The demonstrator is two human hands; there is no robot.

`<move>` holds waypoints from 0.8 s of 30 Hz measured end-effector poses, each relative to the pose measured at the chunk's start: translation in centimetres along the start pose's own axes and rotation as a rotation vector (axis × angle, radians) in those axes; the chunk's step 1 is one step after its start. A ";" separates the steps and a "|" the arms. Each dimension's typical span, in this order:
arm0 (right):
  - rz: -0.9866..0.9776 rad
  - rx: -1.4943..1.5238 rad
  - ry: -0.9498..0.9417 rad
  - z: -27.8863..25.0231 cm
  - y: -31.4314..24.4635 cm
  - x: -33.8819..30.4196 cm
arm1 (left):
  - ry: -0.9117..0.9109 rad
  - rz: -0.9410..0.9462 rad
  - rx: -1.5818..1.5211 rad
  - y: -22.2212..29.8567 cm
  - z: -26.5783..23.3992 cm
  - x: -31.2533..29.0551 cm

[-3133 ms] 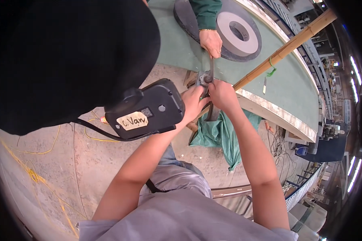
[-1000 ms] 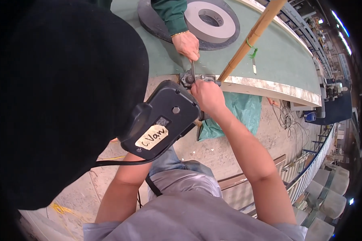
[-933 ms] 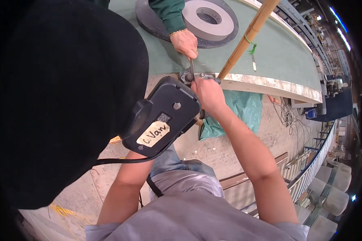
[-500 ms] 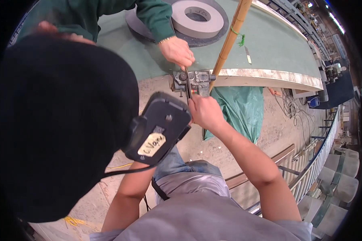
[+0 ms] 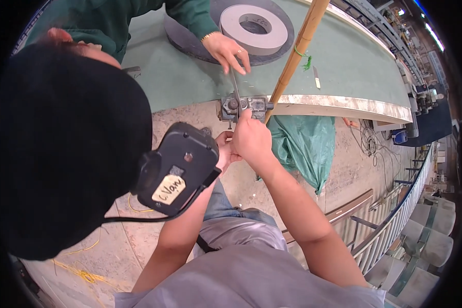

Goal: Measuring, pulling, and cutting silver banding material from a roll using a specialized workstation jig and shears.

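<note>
A thin dark metal strip (image 5: 236, 88) stands lengthwise over a dark metal vise-like block (image 5: 258, 105) at the bench edge. My right hand (image 5: 252, 137) is closed around its near end, thumb side up toward the block. Close beside the heel of that hand, my left hand (image 5: 226, 149) has its fingers curled; a black device partly covers it, and what it grips is hidden. At the strip's far end is a co-worker's hand (image 5: 228, 50) with fingers spread, just above the tip.
A co-worker's black cap (image 5: 77, 149) and black device (image 5: 178, 167) fill the left. A bamboo pole (image 5: 295, 56) crosses the green bench (image 5: 354, 66). Grey rings (image 5: 277, 38) and a knife (image 5: 316, 78) lie there. Green sheeting (image 5: 305, 149) hangs below; yellow cord (image 5: 87, 277) lies on the floor.
The co-worker's fingers have opened and lifted off the strip's far end. My right hand has shifted slightly up toward the block. My left hand has come into view beside it as the co-worker's head moved left.
</note>
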State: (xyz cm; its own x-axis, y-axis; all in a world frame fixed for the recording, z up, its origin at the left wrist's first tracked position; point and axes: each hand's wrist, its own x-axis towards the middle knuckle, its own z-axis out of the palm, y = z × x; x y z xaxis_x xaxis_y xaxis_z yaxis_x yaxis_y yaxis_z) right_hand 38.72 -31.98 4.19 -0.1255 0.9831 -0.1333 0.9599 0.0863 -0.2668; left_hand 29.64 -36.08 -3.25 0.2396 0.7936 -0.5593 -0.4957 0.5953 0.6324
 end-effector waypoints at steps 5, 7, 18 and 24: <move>-0.006 -0.018 -0.028 0.2 0.2 -0.2 | -0.090 -0.150 -0.216 -1.0 -0.1 0.2; 0.005 -0.087 0.034 0.7 0.8 -0.5 | -0.122 -0.270 -0.287 -0.8 0.6 -0.2; -0.004 -0.065 0.079 0.3 0.3 -1.2 | -0.111 -0.049 -0.750 -4.7 2.4 0.5; 0.001 -0.018 0.107 0.9 0.7 -4.3 | -0.114 -0.086 -0.749 -6.7 2.3 -2.3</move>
State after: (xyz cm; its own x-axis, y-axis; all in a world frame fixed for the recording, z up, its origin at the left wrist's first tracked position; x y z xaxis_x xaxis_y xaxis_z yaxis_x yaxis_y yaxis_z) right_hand 39.74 -36.31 3.67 -0.0977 0.9948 -0.0305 0.9645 0.0870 -0.2494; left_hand 34.33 -41.60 -5.02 0.3681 0.7804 -0.5054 -0.8953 0.4442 0.0338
